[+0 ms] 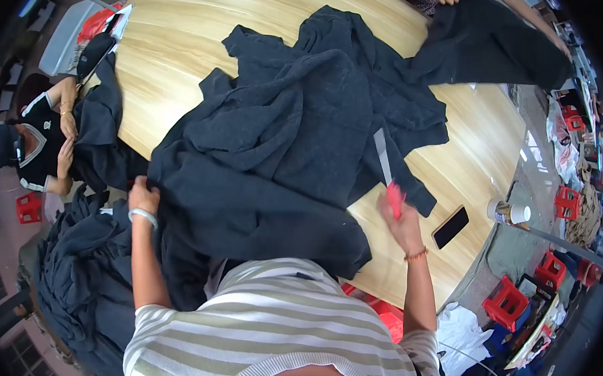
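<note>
The dark cloth (272,162) is spread over the wooden surface (187,49); its left edge is gripped by the left hand (143,196); a red-handled knife (388,175) — blade up — is clasped in the right hand (400,219).

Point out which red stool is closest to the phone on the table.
The red stool on the floor just below the table edge, lower right of the phone. The other red stools stand farther right, or far left.
</note>
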{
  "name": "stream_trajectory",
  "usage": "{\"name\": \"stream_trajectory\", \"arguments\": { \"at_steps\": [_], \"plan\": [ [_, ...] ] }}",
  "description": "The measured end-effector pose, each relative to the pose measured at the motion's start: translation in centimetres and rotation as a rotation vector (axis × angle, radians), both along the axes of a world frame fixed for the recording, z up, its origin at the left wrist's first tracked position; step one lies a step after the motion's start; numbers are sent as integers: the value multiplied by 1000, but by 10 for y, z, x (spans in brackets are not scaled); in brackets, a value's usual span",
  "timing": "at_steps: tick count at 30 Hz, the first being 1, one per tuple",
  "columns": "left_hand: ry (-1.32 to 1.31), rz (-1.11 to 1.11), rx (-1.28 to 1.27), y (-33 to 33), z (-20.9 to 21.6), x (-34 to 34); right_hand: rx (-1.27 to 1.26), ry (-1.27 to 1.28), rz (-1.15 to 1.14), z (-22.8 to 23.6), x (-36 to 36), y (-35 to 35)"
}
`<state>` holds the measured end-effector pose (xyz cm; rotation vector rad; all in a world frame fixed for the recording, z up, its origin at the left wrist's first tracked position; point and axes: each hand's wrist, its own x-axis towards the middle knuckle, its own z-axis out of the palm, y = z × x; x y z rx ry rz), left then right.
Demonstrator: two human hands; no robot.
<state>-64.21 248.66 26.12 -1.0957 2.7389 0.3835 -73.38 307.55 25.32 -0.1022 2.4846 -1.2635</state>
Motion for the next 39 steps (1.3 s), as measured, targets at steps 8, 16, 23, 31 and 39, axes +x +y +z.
{"name": "stream_trajectory", "arguments": {
  "at_steps": [8, 16, 23, 31, 39],
  "plan": [
    [381, -555, 339, 49, -60, -194, -43, 67, -285, -33, -227, -111],
    [15, -614, 98, 62, -11, -228, -412, -347, -425, -58, -257, -120],
    [966, -403, -453, 3, 120, -253, -215, 354, -407, 74, -178, -53],
    [321, -646, -487, -21, -21, -171, 63, 292, 173, 37, -19, -25],
    [508, 219, 1025, 102, -24, -84, 190, 231, 43, 18, 23, -52]
  ]
}}
